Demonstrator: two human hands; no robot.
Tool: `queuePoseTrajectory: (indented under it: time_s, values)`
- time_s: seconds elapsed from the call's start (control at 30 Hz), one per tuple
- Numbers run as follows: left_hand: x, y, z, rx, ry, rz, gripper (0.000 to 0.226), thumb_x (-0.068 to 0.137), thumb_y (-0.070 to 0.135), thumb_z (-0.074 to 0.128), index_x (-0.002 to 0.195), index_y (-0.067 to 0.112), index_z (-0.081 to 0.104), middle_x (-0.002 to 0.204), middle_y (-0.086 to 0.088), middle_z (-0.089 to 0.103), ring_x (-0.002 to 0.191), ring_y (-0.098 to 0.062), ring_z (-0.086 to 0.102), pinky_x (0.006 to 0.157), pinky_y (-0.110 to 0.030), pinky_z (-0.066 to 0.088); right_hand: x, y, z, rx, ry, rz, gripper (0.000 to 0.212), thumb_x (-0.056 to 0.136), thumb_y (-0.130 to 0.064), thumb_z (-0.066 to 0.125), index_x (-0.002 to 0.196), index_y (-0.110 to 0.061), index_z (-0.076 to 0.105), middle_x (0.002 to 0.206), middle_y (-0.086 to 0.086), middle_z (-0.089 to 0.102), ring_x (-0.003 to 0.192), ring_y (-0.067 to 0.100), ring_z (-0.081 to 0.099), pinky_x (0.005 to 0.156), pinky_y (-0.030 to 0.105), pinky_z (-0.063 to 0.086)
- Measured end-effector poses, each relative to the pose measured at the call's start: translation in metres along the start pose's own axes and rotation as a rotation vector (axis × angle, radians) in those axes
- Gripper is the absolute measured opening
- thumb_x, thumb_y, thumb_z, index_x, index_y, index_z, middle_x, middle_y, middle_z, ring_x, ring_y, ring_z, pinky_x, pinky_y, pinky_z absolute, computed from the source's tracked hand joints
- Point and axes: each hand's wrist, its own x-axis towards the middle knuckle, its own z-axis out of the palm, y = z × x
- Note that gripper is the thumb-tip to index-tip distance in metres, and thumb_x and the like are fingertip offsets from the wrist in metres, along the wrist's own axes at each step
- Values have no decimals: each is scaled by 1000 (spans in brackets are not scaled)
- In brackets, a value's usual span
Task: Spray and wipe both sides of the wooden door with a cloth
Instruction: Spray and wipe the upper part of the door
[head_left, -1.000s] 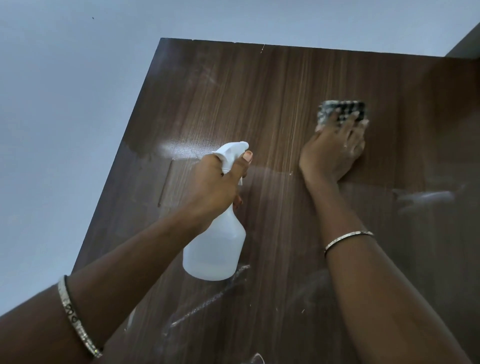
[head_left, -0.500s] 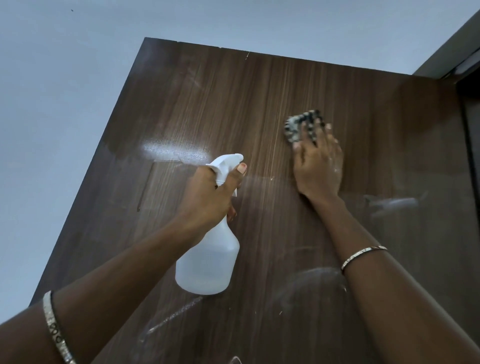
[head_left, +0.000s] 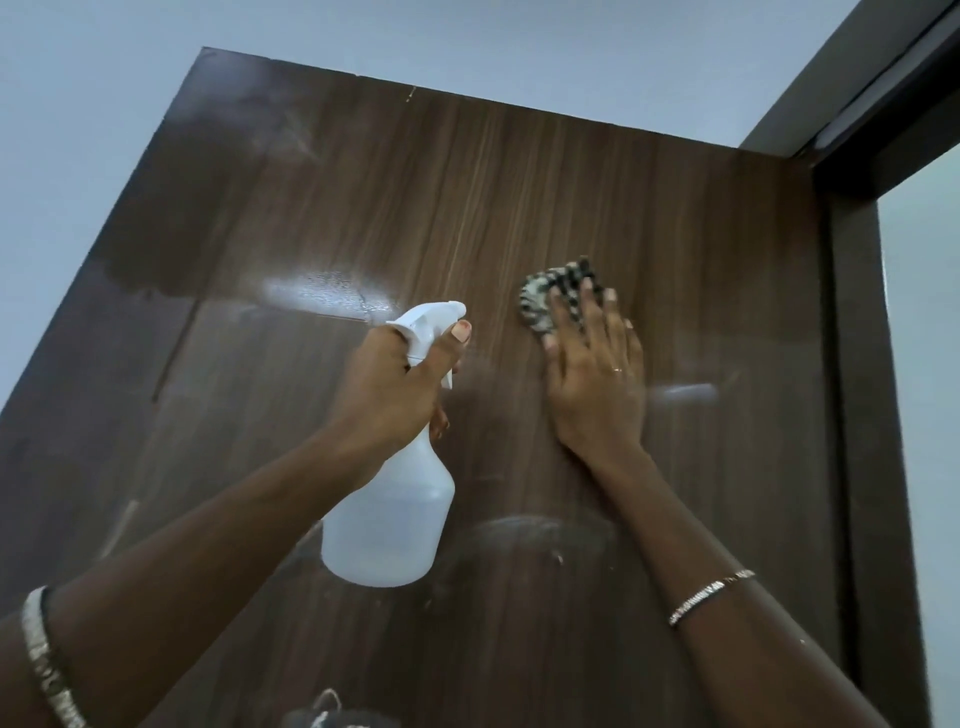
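Wooden door (head_left: 519, 197): cloth (head_left: 540, 301) wiped lower under flat right fingers (head_left: 589, 312); left fingers (head_left: 449, 348) grip spray bottle (head_left: 384, 519).

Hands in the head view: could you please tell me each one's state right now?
Left hand: closed round the spray bottle.
Right hand: open, fingers pressing the cloth flat against the door.
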Motion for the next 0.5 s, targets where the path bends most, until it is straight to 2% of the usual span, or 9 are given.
queuePoseTrajectory:
  time_s: [0.07,0.17,0.3,0.37,0.5]
  values:
    - [-3,2,10,-3,-6,10,39,97,46,53,122,18,64,85,-10,68,45,-22,59,46,-23,49,-1,42,-14,-18,11,126,52,111,-37,30,162,-30,30,171,3,20,158,26,13,126,49,15]
    - [-6,6,25,22,7,22,43,97,46,51,122,14,64,84,-9,68,46,-19,60,47,-22,51,-1,97,-38,-37,67,329,53,110,-37,30,162,-28,30,171,6,20,158,30,13,126,51,16]
    - [-9,11,45,28,1,54,40,98,45,51,128,22,62,80,-5,68,47,-20,61,48,-21,52,4,115,-46,-26,81,558,54,110,-31,34,163,-27,26,172,8,14,159,32,6,128,51,9]
    - [-9,12,56,21,-7,59,40,98,44,51,132,25,60,83,-6,68,45,-17,59,46,-21,51,1,95,-41,-15,72,494,56,108,-28,39,163,-26,28,171,10,17,158,35,8,127,52,10]
    - [-9,12,81,50,-37,64,43,97,47,49,135,29,57,84,-2,67,47,-11,62,47,-18,50,-26,77,-31,-37,-24,-6,51,111,-31,38,161,-27,32,170,7,23,158,30,13,127,49,14]
